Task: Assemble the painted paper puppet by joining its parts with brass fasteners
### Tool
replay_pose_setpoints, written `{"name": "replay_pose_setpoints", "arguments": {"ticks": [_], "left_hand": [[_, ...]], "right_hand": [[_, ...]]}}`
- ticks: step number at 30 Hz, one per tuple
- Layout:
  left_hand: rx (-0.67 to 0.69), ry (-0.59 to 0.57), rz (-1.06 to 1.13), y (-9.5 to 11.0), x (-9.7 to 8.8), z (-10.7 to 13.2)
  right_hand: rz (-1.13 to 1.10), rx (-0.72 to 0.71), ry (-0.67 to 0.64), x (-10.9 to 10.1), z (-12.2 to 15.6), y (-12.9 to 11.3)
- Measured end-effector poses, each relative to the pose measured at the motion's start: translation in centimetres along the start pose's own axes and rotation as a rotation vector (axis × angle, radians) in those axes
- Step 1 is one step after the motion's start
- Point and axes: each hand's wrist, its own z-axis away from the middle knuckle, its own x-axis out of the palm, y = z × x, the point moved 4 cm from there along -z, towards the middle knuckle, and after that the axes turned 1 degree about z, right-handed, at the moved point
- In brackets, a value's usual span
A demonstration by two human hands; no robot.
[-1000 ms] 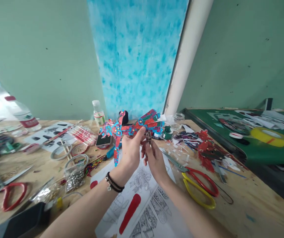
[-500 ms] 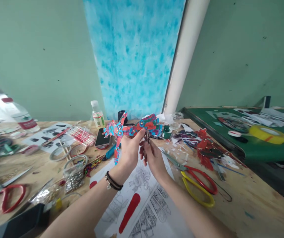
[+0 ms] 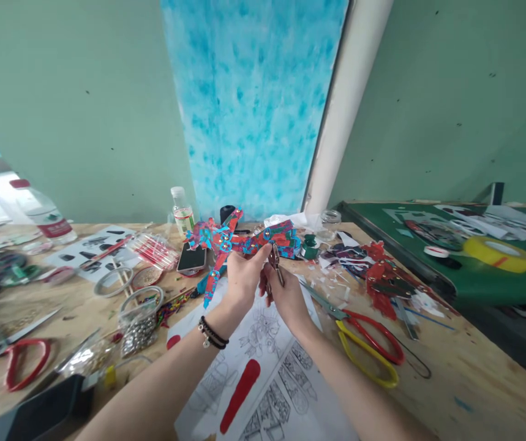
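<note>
My left hand (image 3: 240,278) pinches a flat, jointed figure (image 3: 239,240) painted red, blue and green, and holds it up over the wooden table (image 3: 465,373). A dark bead bracelet sits on that wrist. My right hand (image 3: 288,295) is closed on small metal pliers (image 3: 274,258), whose tips meet the figure right beside my left thumb. Under both hands lie white sheets with black line drawings and red patches (image 3: 253,367).
Red and yellow scissors (image 3: 366,340) lie right of my hands, red-handled scissors (image 3: 12,355) far left. A phone (image 3: 191,258), a small bottle (image 3: 182,211), wire rings, a bag of metal beads (image 3: 138,334) and red cut-outs (image 3: 389,275) are strewn about. Yellow tape (image 3: 496,252) sits on a green mat.
The figure has tilted and dropped slightly, its long limb now hanging further left. Both hands stay together, with the pliers still at the figure.
</note>
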Motion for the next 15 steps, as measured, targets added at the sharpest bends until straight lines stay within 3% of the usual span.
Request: {"name": "replay_pose_setpoints", "arguments": {"ticks": [9, 15], "left_hand": [[-0.031, -0.077, 0.015, 0.0, 0.2, 0.1], [0.039, -0.117, -0.035, 0.9, 0.3, 0.0]], "right_hand": [[0.051, 0.017, 0.017, -0.3, -0.1, 0.8], [0.106, 0.024, 0.047, -0.7, -0.2, 0.6]]}}
